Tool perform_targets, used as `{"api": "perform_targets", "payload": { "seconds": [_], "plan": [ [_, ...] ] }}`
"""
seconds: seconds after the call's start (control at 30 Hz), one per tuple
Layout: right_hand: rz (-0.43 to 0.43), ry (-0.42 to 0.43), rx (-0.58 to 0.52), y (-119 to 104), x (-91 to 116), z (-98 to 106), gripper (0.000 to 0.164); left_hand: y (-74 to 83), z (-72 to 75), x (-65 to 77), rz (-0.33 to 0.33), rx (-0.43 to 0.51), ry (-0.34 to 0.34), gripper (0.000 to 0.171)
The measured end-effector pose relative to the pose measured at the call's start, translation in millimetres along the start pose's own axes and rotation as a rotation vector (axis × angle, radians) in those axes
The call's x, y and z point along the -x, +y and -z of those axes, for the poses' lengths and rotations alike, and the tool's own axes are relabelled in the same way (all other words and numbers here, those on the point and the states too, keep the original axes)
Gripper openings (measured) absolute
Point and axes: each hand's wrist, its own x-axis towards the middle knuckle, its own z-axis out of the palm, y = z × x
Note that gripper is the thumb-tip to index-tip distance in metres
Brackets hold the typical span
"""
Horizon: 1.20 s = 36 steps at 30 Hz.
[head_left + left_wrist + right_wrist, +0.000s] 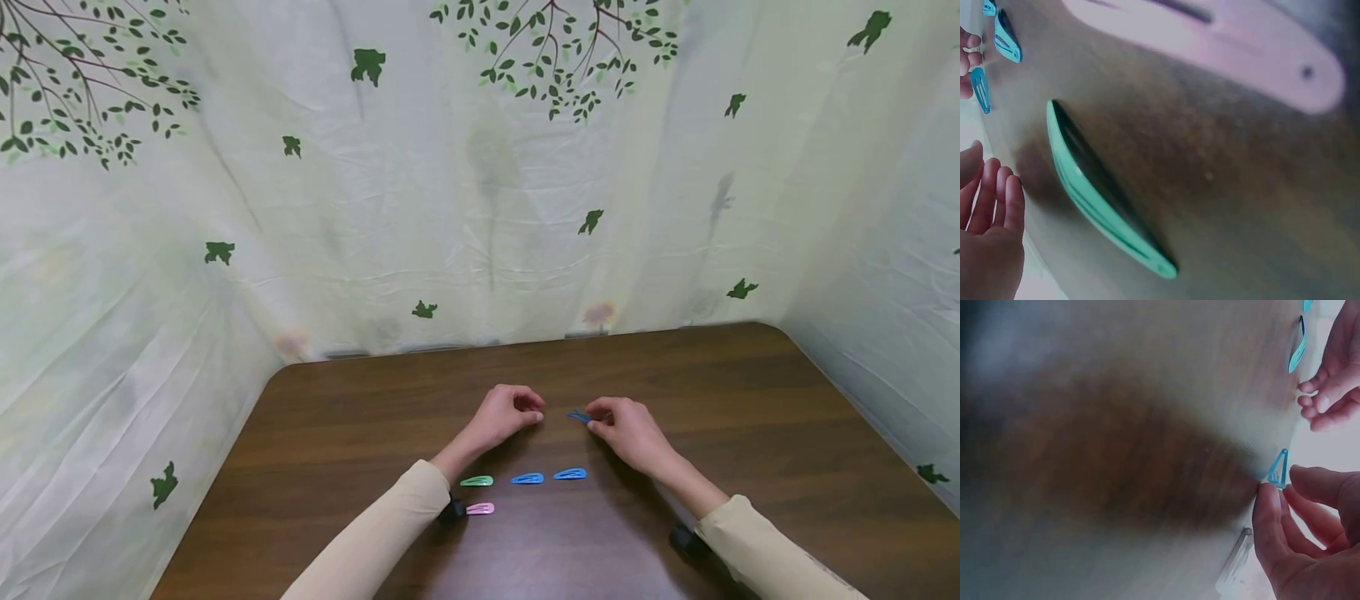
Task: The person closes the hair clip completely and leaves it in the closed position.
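Note:
My right hand [628,432] pinches a blue snap hair clip [578,416] by one end, between thumb and fingertips. The clip's frame and tongue stand apart as two prongs in the head view. Facing it from the left, my left hand [510,412] holds nothing, its fingers loosely bent over the table. Nearer to me lie two more blue hair clips, a left one [527,478] and a right one [570,473]. A green hair clip [1094,194] lies left of them. Beside the left wrist is a pink hair clip [480,508], large and partly cut off in the left wrist view.
The brown wooden table [360,433] has rounded far corners. A pale curtain [450,208] printed with leaves and branches hangs behind and along both sides. Dark wrist cameras sit under both cuffs, the left one [452,510] right against the pink clip in the head view.

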Motion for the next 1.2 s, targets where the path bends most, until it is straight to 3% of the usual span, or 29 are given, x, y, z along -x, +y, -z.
{"api": "perform_targets", "payload": {
  "seconds": [0.5, 1.2],
  "plan": [
    [0.026, -0.013, 0.01, 4.2, -12.1, -2.5, 0.01, -8.5, 1.4, -11.9, 0.007, 0.047, -0.098, 0.013],
    [0.043, -0.022, 0.048, 4.8, -12.3, -4.2, 0.009, -1.8, 2.6, -3.6, 0.038, 0.024, -0.109, 0.014]
  ]
}}
